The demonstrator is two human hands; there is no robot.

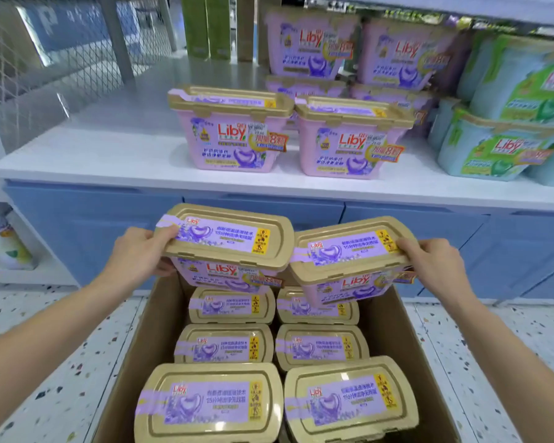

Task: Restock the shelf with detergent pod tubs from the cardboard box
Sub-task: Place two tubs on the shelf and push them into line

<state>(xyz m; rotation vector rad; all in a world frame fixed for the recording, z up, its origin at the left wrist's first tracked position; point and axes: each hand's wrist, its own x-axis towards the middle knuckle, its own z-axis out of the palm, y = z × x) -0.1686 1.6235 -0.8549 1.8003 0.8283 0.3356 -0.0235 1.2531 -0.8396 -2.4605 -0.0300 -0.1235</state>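
My left hand [138, 252] grips the left end of a pink detergent pod tub with a gold lid [227, 238], held above the far end of the open cardboard box [394, 327]. My right hand [435, 263] grips the right end of a second pink tub [349, 254], tilted and touching the first. Several more gold-lidded tubs [224, 343] lie in two rows inside the box. On the white shelf [109, 155] two pink tubs [231, 129] stand side by side at the front, with more pink tubs [311, 43] stacked behind.
Green and blue tubs [493, 148] fill the shelf's right side. The shelf's left part is bare, bounded by a wire mesh panel [45, 59]. Blue cabinet fronts [93, 212] run below the shelf. A bottle [7, 238] stands in a low cubby at left. The floor is speckled terrazzo.
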